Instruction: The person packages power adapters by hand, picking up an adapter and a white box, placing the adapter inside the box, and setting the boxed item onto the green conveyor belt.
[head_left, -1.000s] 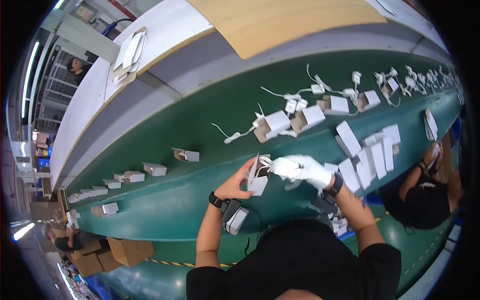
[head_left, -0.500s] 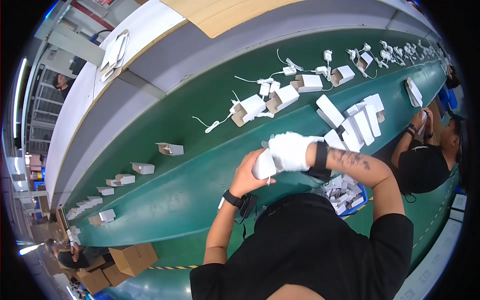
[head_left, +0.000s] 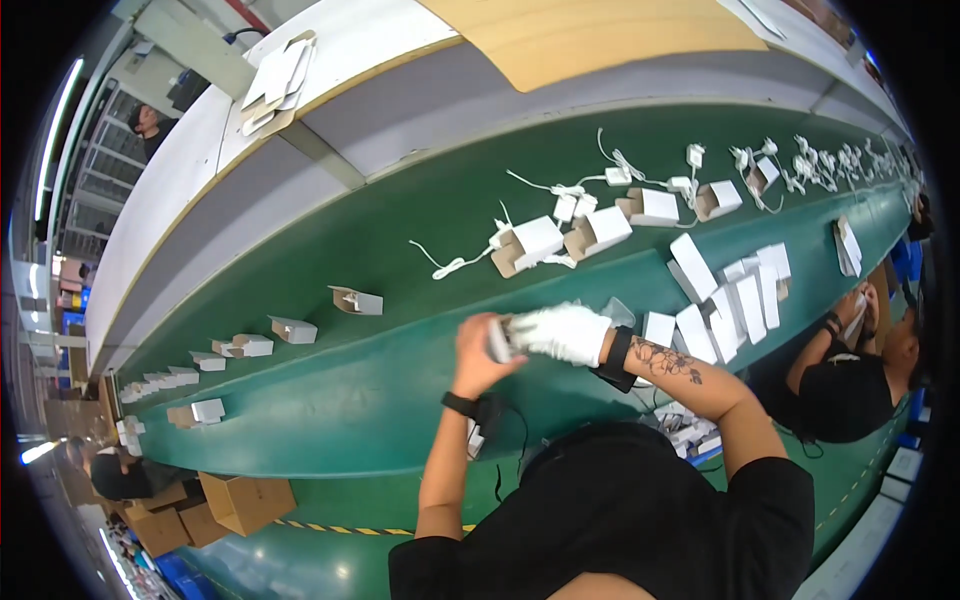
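Note:
My bare left hand (head_left: 477,358) is wrapped round a small white box (head_left: 498,342), which is smeared by motion. A white glove covers my right hand (head_left: 562,334), whose fingers are pressed together at the box's right side. Whether they also hold something inside the box is hidden. Both hands are over the green conveyor belt (head_left: 370,370). Just beyond my right wrist lies a clear plastic piece (head_left: 618,311). Further off, open white boxes (head_left: 528,246) stand in a row beside white power adapters (head_left: 572,203) with cables.
Several white boxes (head_left: 742,305) lie in a cluster to the right. More boxes (head_left: 294,330) line the far strip at left. A blue bin (head_left: 703,445) of white pieces sits by my right side. At right a co-worker (head_left: 850,385) handles something white; cardboard cartons (head_left: 245,503) stand at lower left.
My view has shifted, so the bench and boxes appear lower and further right. Both hands have moved left over the belt with the box, and the clear plastic piece now shows by my right wrist.

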